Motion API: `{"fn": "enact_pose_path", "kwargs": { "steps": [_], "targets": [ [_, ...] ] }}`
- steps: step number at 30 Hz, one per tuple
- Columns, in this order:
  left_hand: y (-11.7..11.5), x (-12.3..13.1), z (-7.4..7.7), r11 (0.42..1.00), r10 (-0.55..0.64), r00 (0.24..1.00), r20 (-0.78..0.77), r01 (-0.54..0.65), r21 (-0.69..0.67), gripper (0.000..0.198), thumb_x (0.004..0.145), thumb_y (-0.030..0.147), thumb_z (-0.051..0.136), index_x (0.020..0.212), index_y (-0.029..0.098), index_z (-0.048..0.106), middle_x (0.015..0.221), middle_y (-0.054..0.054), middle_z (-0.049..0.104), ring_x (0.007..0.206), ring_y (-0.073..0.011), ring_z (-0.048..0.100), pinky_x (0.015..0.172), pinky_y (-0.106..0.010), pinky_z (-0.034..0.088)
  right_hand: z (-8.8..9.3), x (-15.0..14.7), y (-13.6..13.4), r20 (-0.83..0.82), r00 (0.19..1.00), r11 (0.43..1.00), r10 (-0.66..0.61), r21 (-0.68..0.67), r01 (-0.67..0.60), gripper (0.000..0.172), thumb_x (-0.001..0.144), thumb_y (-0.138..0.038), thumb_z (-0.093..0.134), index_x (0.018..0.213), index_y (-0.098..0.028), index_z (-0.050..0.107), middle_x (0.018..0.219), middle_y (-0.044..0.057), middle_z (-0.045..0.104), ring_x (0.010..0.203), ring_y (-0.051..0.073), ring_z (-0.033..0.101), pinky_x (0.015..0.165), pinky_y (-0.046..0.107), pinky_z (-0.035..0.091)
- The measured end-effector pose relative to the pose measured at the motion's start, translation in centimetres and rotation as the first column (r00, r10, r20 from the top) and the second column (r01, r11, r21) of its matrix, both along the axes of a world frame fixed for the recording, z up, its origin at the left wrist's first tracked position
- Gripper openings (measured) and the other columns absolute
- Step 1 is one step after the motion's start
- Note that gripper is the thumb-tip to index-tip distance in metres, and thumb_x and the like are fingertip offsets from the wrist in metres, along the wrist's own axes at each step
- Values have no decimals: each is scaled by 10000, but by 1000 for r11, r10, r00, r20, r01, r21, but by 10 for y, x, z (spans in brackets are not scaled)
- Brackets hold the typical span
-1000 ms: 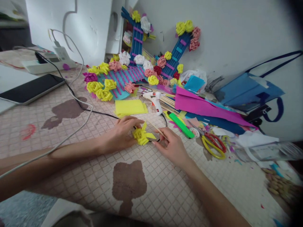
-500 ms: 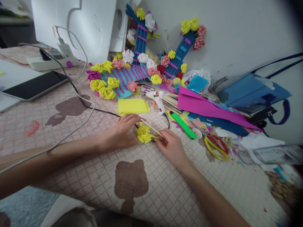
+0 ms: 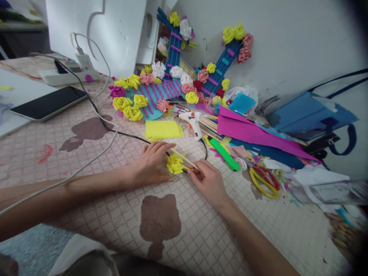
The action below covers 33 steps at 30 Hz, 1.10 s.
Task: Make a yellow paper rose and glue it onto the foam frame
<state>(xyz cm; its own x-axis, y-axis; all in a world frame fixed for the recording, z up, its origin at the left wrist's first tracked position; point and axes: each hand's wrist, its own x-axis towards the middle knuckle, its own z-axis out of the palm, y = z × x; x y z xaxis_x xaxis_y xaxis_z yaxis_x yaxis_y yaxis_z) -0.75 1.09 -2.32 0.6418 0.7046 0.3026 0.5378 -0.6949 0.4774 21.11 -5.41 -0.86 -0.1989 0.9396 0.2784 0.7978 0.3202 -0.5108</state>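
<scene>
My right hand [image 3: 208,178] pinches a thin wooden stick [image 3: 184,158], which slants up and to the left across a yellow crepe paper flower [image 3: 174,164]. The flower's pointed yellow tail reaches my right fingertips; whether they hold it too, I cannot tell. On the flower's left side, my left hand [image 3: 151,165] is open, with thumb and fingers apart around the petals. Its index fingertip is close to the stick's far end. Behind my hands lies a stack of yellow crepe paper [image 3: 163,129]. A black cord [image 3: 130,135] runs beneath the left hand and the flower.
A white glue gun [image 3: 193,122], a green box cutter [image 3: 224,153] and scissors [image 3: 263,180] lie beyond my right hand. Flower-covered paper guitars [image 3: 156,96] stand at the back. A tablet [image 3: 50,102] sits left. A white cable [image 3: 94,147] crosses over my left forearm.
My left thumb has spread out from the fingers, beside the flower. My right hand keeps its grip on the stick. The whole view has shifted slightly.
</scene>
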Motion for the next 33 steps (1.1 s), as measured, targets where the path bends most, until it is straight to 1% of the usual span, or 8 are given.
{"fn": "enact_pose_path", "kwargs": {
  "steps": [5, 9, 13, 16, 22, 26, 29, 33],
  "targets": [
    [-1, 1, 1, 1000, -5, 1000, 3, 5, -22, 785, 676, 354, 739, 1319, 217, 309, 1281, -110, 509, 1214, -307, 403, 970, -467, 321, 2, -4, -4, -22, 999, 1000, 28, 2, -28, 93, 873, -213, 507, 807, -195, 570, 735, 2, 551, 641, 122, 521, 572, 239, 389],
    [-1, 1, 4, 999, -29, 999, 40, 30, -18, 709, 728, 320, 690, 1318, 225, 308, 1238, -89, 543, 1208, -288, 412, 955, -436, 330, 6, -3, -9, -117, 989, 995, 85, -38, -90, 119, 857, -316, 555, 884, -208, 594, 700, -14, 553, 581, 113, 504, 529, 233, 393],
    [1, 0, 8, 998, -55, 997, 46, 57, -37, 657, 749, 278, 668, 1308, 226, 327, 1215, -79, 559, 1203, -280, 415, 946, -428, 335, 10, 3, -7, -188, 981, 999, -36, -17, 34, 143, 862, -339, 541, 905, -215, 598, 669, -21, 551, 554, 115, 496, 513, 236, 396],
    [1, 0, 8, 997, -69, 995, 73, 72, -36, 633, 757, 247, 651, 1304, 232, 333, 1215, -75, 559, 1209, -268, 411, 956, -426, 338, 8, 6, -1, -168, 983, 997, -80, 11, 83, 111, 860, -275, 526, 936, -223, 586, 774, 8, 591, 659, 139, 553, 584, 252, 436],
    [0, 0, 10, 995, -91, 993, 79, 95, -43, 526, 726, 233, 665, 1201, 234, 438, 1228, -65, 532, 1200, -267, 424, 974, -416, 348, 0, 2, 12, -23, 1000, 1000, -9, -5, 9, 207, 836, -191, 525, 1036, -224, 569, 947, 42, 600, 800, 173, 582, 706, 293, 455],
    [1, 0, 11, 991, -120, 991, 66, 123, -57, 473, 734, 242, 668, 1158, 237, 457, 1297, -75, 488, 1217, -269, 411, 975, -423, 349, -2, -1, 15, 96, 995, 1000, -16, -7, 17, 50, 849, -205, 516, 840, -208, 565, 862, 30, 580, 758, 172, 554, 660, 285, 426],
    [3, -1, 9, 992, -117, 991, 67, 120, -39, 507, 730, 260, 668, 1180, 236, 435, 1282, -85, 493, 1210, -277, 417, 972, -436, 352, -2, -1, 16, 112, 993, 999, -35, 27, 32, 127, 851, -201, 500, 725, -209, 512, 793, 21, 551, 729, 167, 530, 635, 277, 406],
    [5, -4, 4, 994, -110, 993, 42, 111, -16, 699, 689, 280, 701, 1287, 221, 345, 1316, -119, 456, 1241, -310, 389, 999, -477, 331, -1, -1, 14, 78, 996, 998, -45, 47, 42, 117, 843, -194, 492, 728, -212, 508, 776, 16, 543, 727, 165, 532, 638, 275, 404]
  ]
}}
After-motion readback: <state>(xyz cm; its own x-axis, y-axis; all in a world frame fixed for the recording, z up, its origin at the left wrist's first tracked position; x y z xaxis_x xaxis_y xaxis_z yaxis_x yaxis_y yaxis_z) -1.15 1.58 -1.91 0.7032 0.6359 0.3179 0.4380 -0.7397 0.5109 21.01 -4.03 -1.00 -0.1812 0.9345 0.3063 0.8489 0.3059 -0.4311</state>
